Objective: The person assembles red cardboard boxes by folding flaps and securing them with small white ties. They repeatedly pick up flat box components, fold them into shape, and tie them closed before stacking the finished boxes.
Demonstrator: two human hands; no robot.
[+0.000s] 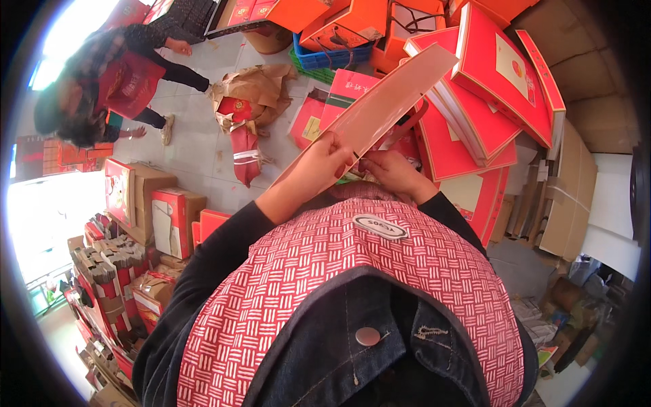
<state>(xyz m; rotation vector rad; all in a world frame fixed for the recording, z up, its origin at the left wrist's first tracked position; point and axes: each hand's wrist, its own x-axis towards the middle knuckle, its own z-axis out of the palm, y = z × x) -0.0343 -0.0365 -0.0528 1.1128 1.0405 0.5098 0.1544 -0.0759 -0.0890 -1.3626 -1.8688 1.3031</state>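
Observation:
A long tan cardboard panel (393, 91) with a pale edge stands tilted in front of me, rising to the far right. My left hand (319, 163) is closed on its near end, with thumb and fingers pinched at the edge. Close by on the right, my right hand (393, 171) has its fingers curled near a small dark slit in the panel. What lies between those fingers is hidden. A brown strap (410, 125) curves up just beyond the right hand. Below both hands is my red-and-white patterned apron (325, 271).
Large red gift boxes (468, 122) lie in a leaning pile at right. Orange boxes (352, 30) and a blue crate (332, 57) stand farther off. Crumpled brown paper (254, 91) lies on the tiled floor. Another person (115, 81) bends at far left, near stacked cartons (142, 203).

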